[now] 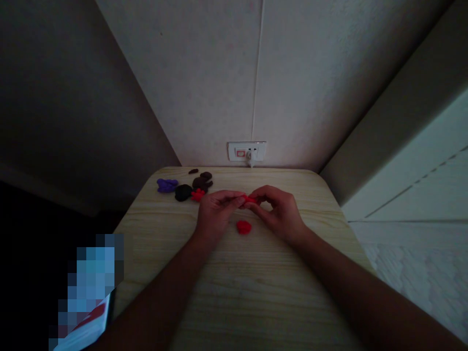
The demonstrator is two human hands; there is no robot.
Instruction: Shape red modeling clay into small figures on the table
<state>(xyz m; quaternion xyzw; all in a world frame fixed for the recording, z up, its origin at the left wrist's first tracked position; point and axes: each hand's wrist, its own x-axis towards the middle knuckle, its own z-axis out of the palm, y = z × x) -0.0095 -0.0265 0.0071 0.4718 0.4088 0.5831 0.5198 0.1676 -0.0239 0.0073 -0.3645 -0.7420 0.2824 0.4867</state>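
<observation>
Between my two hands is a small piece of red modelling clay (250, 199), pinched from both sides above the wooden table. My left hand (216, 210) grips its left end between thumb and fingers. At the right end, the thumb and fingertips of my right hand (280, 212) close on the same piece. A separate red clay lump (243, 227) lies on the table just below my hands. Beside my left hand rests a bumpy red clay piece (198, 195), touching or very near a black clay lump (183, 192).
Purple clay (167, 185) and dark brown clay pieces (202, 181) lie at the table's back left. The pale wooden table (226, 292) meets a wall with a socket (247, 151) and a plug in it. A lit screen (87, 321), partly pixelated, shows at lower left.
</observation>
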